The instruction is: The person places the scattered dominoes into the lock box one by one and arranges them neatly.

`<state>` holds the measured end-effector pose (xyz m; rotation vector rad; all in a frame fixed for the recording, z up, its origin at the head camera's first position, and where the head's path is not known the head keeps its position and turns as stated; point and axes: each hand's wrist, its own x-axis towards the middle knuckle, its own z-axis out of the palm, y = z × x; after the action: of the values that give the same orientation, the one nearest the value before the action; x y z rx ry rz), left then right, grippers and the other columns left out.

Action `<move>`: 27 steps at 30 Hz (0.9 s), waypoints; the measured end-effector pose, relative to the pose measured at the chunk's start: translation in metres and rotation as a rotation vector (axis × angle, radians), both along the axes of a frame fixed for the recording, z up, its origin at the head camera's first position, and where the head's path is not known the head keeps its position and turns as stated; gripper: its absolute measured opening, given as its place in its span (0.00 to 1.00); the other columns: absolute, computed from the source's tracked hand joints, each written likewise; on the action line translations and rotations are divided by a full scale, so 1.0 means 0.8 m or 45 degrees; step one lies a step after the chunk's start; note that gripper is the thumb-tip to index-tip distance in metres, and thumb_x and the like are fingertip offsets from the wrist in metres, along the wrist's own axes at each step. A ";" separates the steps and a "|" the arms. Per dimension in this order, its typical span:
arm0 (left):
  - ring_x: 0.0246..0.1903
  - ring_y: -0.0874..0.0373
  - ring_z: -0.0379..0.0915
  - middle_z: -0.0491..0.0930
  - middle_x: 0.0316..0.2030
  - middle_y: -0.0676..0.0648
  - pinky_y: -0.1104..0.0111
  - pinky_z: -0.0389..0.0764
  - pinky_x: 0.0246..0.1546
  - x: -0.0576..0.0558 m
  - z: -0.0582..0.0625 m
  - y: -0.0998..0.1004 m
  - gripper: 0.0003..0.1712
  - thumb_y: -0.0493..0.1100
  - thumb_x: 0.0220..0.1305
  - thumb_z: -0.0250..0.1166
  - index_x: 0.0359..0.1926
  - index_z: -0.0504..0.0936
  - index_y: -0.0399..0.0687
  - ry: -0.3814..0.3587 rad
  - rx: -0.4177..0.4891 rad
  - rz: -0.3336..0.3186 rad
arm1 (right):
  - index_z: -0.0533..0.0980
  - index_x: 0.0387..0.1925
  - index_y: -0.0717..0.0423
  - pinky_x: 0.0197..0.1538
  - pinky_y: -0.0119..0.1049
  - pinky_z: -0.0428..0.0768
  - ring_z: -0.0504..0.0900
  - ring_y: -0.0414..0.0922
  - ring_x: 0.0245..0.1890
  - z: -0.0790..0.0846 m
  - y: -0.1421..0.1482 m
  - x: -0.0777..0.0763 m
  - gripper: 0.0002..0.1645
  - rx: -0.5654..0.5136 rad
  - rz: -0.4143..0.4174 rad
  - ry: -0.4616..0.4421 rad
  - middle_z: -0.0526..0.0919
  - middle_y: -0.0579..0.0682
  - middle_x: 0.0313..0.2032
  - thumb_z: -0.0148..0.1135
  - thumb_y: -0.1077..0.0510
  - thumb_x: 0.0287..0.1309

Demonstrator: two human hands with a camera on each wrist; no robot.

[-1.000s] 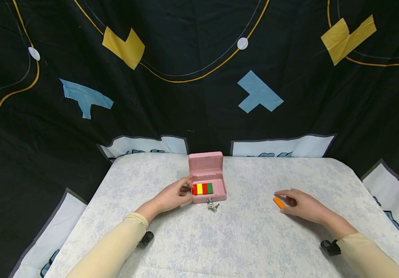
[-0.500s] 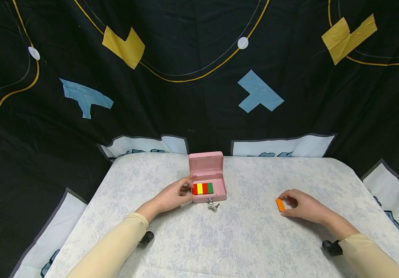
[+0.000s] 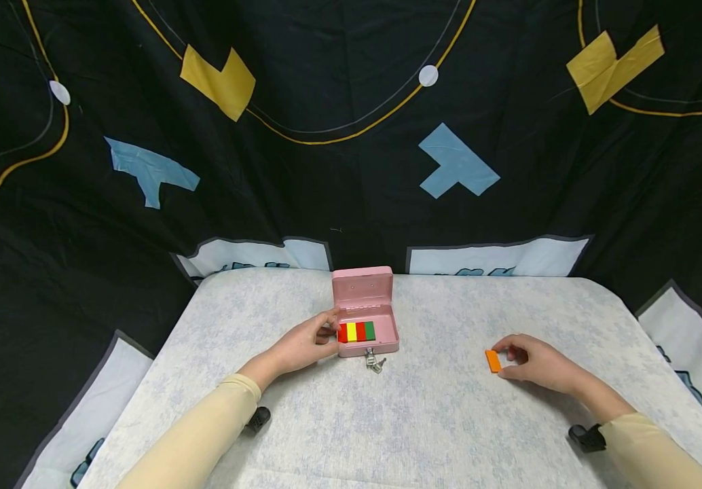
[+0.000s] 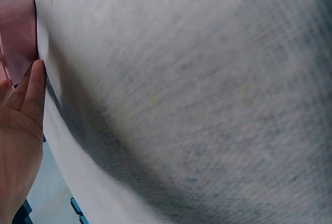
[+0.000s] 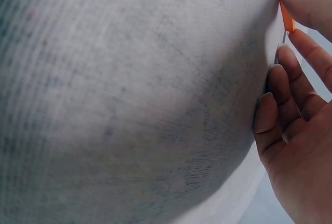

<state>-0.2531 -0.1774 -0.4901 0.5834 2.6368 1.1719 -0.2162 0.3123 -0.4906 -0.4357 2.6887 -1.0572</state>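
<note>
A pink cash box stands on the table with its lid up. Inside its left part lie several coloured blocks side by side: red, yellow, red and green. At the box's left side rests my left hand, its fingers touching the side; the left wrist view shows fairly straight fingers against the pink wall. To the right, my right hand pinches a flat orange block between thumb and index finger, close over the table. In the right wrist view, its other fingers are loosely bent.
A small padlock with keys hangs at the box front. Pale patterned cloth covers the table. Behind it hangs a dark curtain with yellow and blue shapes. Dark wrist devices sit under both sleeves.
The orange block has turned to stand more upright in view and shifted slightly right within my right hand's fingers. My left hand and the box have not moved.
</note>
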 end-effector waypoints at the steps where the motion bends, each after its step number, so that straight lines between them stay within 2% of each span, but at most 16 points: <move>1: 0.59 0.55 0.77 0.57 0.78 0.55 0.61 0.78 0.61 0.000 0.000 0.000 0.19 0.48 0.67 0.70 0.53 0.74 0.49 -0.003 0.000 0.003 | 0.79 0.53 0.56 0.34 0.35 0.71 0.70 0.48 0.38 0.000 0.000 0.000 0.26 0.006 -0.003 0.000 0.75 0.50 0.37 0.78 0.54 0.55; 7: 0.60 0.56 0.76 0.55 0.78 0.57 0.61 0.78 0.61 0.001 0.003 0.000 0.20 0.53 0.67 0.70 0.51 0.74 0.51 -0.023 -0.010 0.017 | 0.80 0.52 0.56 0.36 0.35 0.72 0.71 0.47 0.39 0.000 -0.002 0.001 0.25 0.046 -0.026 0.010 0.75 0.49 0.38 0.78 0.53 0.54; 11: 0.60 0.54 0.76 0.56 0.78 0.55 0.61 0.78 0.61 0.002 0.004 0.001 0.19 0.52 0.68 0.70 0.51 0.73 0.50 -0.020 0.000 0.006 | 0.80 0.51 0.57 0.35 0.35 0.71 0.71 0.46 0.37 0.001 -0.005 0.001 0.24 0.075 -0.033 0.031 0.75 0.48 0.36 0.78 0.53 0.55; 16: 0.61 0.56 0.76 0.56 0.78 0.57 0.62 0.77 0.62 0.002 0.006 0.001 0.20 0.51 0.67 0.70 0.52 0.74 0.49 -0.034 0.002 0.015 | 0.80 0.48 0.56 0.32 0.35 0.70 0.71 0.44 0.34 0.004 -0.012 -0.002 0.23 0.102 -0.039 0.038 0.73 0.48 0.32 0.78 0.53 0.54; 21: 0.61 0.55 0.76 0.56 0.78 0.55 0.61 0.77 0.62 0.002 0.005 0.001 0.20 0.51 0.67 0.70 0.51 0.74 0.49 -0.037 0.012 0.017 | 0.78 0.48 0.55 0.32 0.36 0.70 0.70 0.45 0.34 0.008 -0.026 -0.011 0.22 0.096 -0.033 0.040 0.72 0.49 0.32 0.77 0.53 0.55; 27: 0.61 0.55 0.75 0.57 0.78 0.54 0.62 0.77 0.62 0.003 0.006 0.001 0.19 0.51 0.67 0.70 0.50 0.74 0.49 -0.042 0.012 0.013 | 0.79 0.49 0.54 0.33 0.37 0.70 0.70 0.45 0.34 0.018 -0.052 -0.025 0.22 0.134 -0.005 0.110 0.73 0.48 0.33 0.76 0.53 0.56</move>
<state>-0.2509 -0.1768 -0.4852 0.5478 2.6109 1.1876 -0.2363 0.2706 -0.4765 -0.4667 2.8057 -0.9124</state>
